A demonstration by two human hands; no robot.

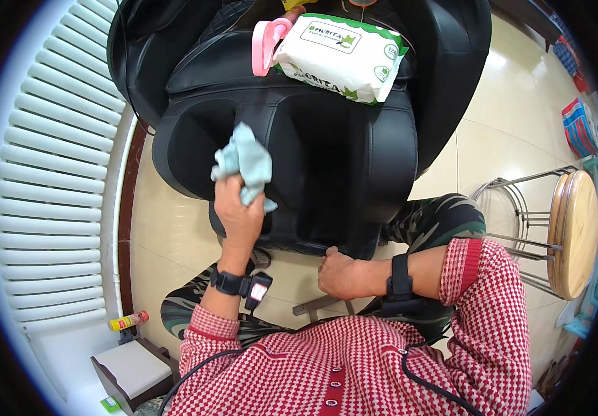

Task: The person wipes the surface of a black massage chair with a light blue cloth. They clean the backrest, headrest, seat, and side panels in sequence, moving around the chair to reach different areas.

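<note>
A crumpled pale blue cloth (247, 158) is bunched in the fingers of my left hand (239, 213). That hand is over the left leg well of a black leather-look massage chair's leg rest (392, 156); the cloth's contact with it cannot be told. My right hand (341, 275) is curled into a loose fist at the leg rest's lower edge, its fingers mostly hidden. A pack of wet wipes (338, 57) lies on the chair seat above the leg wells. Against the pack's left end leans a pink plastic ring-shaped object (265, 47) with a handle.
A white radiator (54, 208) runs along the left wall. Stacked round stools (577, 234) with wooden seats and metal legs lie tipped at the right, near a striped bag (579, 127). At lower left are a small stool (132, 366) and a yellow-red canister (128, 320).
</note>
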